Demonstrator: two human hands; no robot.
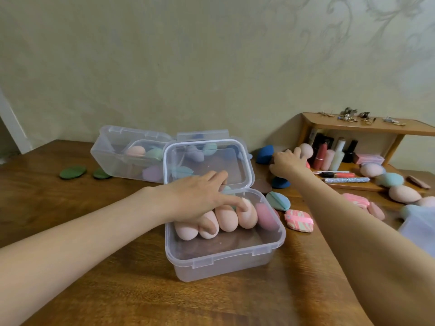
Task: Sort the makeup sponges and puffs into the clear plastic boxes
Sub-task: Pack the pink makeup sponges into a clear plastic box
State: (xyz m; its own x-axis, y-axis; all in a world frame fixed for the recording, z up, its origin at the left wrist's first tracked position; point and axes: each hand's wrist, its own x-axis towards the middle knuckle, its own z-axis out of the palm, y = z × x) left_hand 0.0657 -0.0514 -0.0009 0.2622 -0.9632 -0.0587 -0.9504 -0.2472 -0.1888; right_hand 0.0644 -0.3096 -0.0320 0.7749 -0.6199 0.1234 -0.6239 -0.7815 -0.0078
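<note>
Surface point(94, 290) runs under both my arms; most of the loose stock sits on its right side.

Near clear box point(226, 262), lid up, is directly under my left hand point(200, 198). A row of peach egg sponges point(226, 218) is already in it, with a darker pink sponge point(267, 217) at the end of the row furthest from my wrist. Front half of the box is free. Left hand is loosely spread, fingertips pressing down on the peach row, gripping nothing as far as I can see.

Second clear box point(122, 154), beyond my left hand, is open and holds a mix of pastel sponges.

Right hand point(288, 162) is reaching out to the loose stuff by the wooden shelf point(367, 127). Fingers curled at a peach sponge point(306, 149) just past the knuckles; can't tell if it's actually gripped.

Still unsorted:
- navy sponge point(264, 154) just left of my right hand
- teal puff point(279, 201) and striped pink puff point(299, 220) between my two hands, beside the near box
- peach and mint sponges point(390, 180) right of my right forearm
- two green puffs point(73, 172) well left of my left hand

Estimate: roughly half done. Sponges are partly boxed, and I see no puffs clearly boxed yet.
</note>
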